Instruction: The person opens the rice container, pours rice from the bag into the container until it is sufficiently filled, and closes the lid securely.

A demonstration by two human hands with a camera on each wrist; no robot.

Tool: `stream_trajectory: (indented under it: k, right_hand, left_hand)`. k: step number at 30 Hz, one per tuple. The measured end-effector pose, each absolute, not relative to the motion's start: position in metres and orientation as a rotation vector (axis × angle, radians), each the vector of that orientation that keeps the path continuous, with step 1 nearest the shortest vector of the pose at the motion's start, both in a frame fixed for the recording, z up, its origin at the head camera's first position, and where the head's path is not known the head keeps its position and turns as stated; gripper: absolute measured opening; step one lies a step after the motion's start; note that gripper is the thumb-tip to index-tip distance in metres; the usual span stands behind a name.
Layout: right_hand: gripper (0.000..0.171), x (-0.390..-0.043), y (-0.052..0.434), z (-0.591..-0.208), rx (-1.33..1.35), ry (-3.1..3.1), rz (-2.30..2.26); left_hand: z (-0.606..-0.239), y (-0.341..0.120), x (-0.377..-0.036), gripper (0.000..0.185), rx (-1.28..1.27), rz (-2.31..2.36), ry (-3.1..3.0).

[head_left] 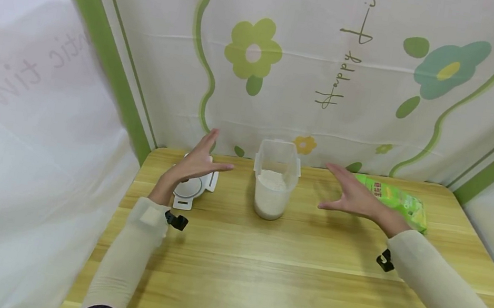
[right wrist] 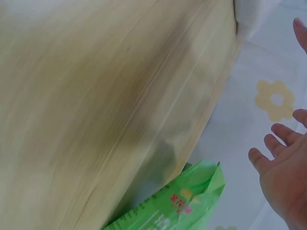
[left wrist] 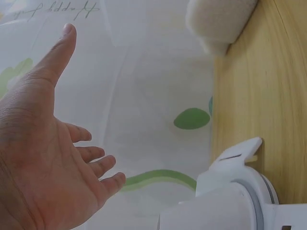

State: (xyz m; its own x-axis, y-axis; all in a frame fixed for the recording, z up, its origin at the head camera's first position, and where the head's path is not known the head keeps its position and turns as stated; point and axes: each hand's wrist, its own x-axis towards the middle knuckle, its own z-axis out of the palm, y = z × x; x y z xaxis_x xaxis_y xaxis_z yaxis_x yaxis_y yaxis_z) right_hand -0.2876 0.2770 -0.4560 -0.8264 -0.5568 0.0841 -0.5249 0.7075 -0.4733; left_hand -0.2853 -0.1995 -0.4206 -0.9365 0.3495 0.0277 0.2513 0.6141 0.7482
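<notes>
A clear plastic container (head_left: pixel 271 195) partly filled with white powder stands upright near the table's back edge, between my two hands. To its left my left hand (head_left: pixel 200 162) hovers with fingers spread, holding nothing. Below that hand lies a white lid (head_left: pixel 188 188) with side clips, partly hidden by the hand and wrist. On the container's other side my right hand (head_left: pixel 353 194) is held in the air, its thumb apart from the straight fingers. A green printed packet (head_left: pixel 404 205) lies behind and beside the right hand, partly covered by it. Neither hand touches the container.
The wooden table (head_left: pixel 266 284) stretches toward me. A white curtain (head_left: pixel 297 76) with flowers and green lines hangs right behind the table's back edge, and more white cloth (head_left: pixel 26 153) hangs at the left side.
</notes>
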Motion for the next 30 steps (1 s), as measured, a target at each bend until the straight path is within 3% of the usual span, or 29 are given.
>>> stream_trajectory:
  k: [30]
  right_hand:
    - [0.125, -0.28, 0.232, -0.476, -0.871, 2.738, -0.995]
  left_hand:
    - [-0.431, -0.235, -0.292, 0.115, 0.383, 1.214, 2.758]
